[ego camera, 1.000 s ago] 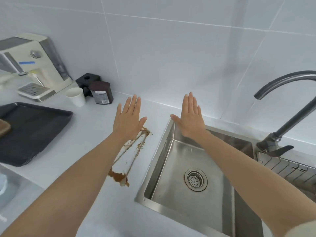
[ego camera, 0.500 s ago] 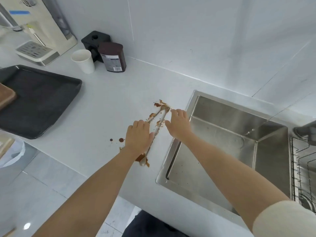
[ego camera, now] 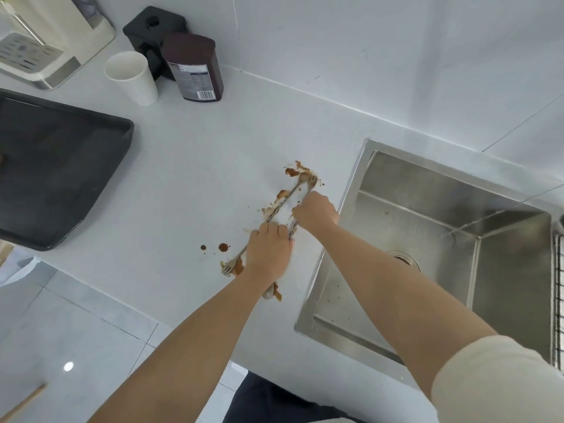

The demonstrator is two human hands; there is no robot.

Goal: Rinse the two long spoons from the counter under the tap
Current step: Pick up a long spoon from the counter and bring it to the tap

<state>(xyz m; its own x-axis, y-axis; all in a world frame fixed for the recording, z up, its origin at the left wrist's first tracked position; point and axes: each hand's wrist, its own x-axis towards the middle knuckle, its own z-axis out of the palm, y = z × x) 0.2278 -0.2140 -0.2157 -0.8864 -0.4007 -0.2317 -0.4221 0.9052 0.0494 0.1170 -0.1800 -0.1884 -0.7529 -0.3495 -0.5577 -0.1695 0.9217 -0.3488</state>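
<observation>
Two long metal spoons smeared with brown sauce lie side by side on the white counter (ego camera: 198, 166), just left of the sink (ego camera: 354, 190). The left spoon (ego camera: 283, 199) runs from a forked end near the counter's front edge up to the spill. The right spoon (ego camera: 292, 232) shows its bowl below my wrist. My left hand (ego camera: 268, 254) is curled over the middle of the left spoon and grips it. My right hand (ego camera: 317, 212) is fisted round the upper part of the right spoon. The tap is out of view.
Brown sauce (ego camera: 294, 171) is smeared along the spoons, with two drops (ego camera: 223, 247) to the left. A black tray (ego camera: 61, 166) sits at far left. A paper cup (ego camera: 134, 77), dark jar (ego camera: 195, 68) and machine (ego camera: 45, 41) stand by the wall. A wire rack (ego camera: 558, 300) borders the sink's right side.
My hands went from raised and flat above the counter down onto the spoons, and the fingers have now curled round them. The view has tilted down toward the counter.
</observation>
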